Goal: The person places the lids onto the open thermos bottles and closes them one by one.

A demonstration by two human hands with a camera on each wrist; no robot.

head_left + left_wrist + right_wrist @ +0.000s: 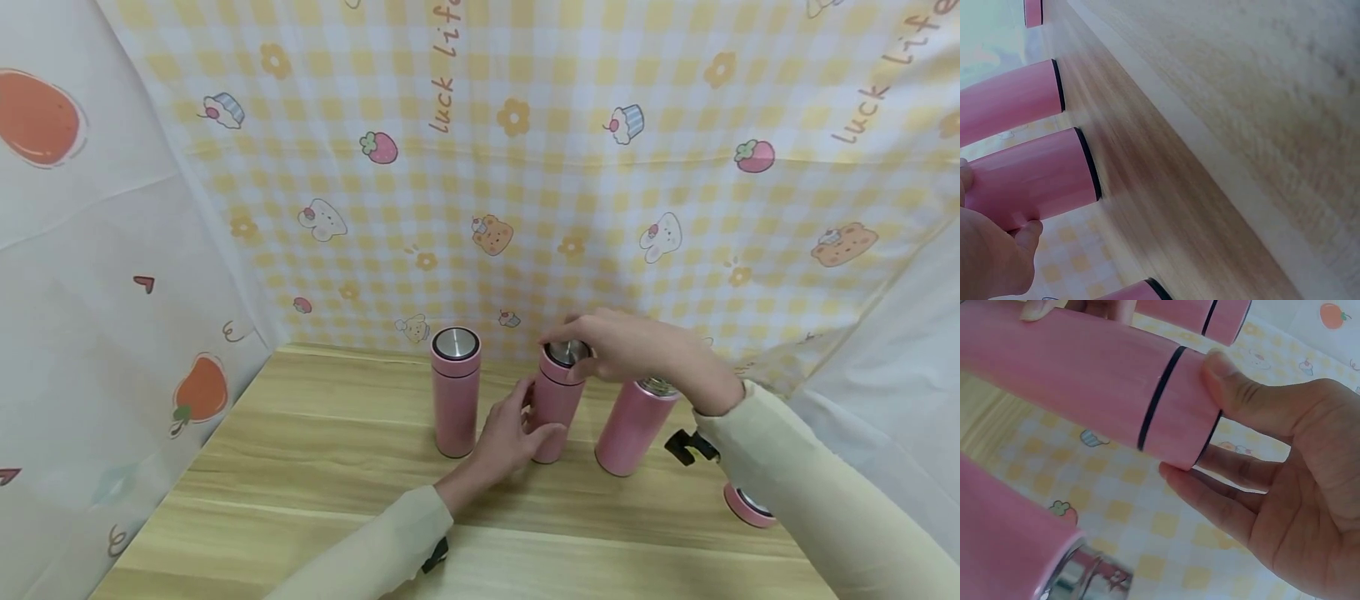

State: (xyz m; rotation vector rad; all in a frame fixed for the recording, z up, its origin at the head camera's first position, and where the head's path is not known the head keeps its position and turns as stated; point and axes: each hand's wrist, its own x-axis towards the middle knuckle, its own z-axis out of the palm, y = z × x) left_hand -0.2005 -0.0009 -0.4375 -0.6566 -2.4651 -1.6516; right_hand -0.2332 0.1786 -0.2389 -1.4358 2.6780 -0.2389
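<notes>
A pink thermos (553, 410) stands in the middle of three on the wooden table. Low on its body, my left hand (507, 433) grips it with thumb and fingers around the sides. From above, my right hand (626, 346) holds its silver-topped lid (1182, 406), thumb on one side and fingers on the other. The lid sits on the bottle with a dark ring at the seam. Just right of it is a lidless pink thermos (633, 427), its metal neck (1088, 575) bare in the right wrist view. Another lidded pink thermos (456, 392) stands upright to the left.
A loose pink lid (750, 507) lies on the table (315, 467) at the right, partly behind my right sleeve. A yellow checked cloth (480, 183) hangs behind the bottles, and white printed cloth (97, 292) hangs at the left side.
</notes>
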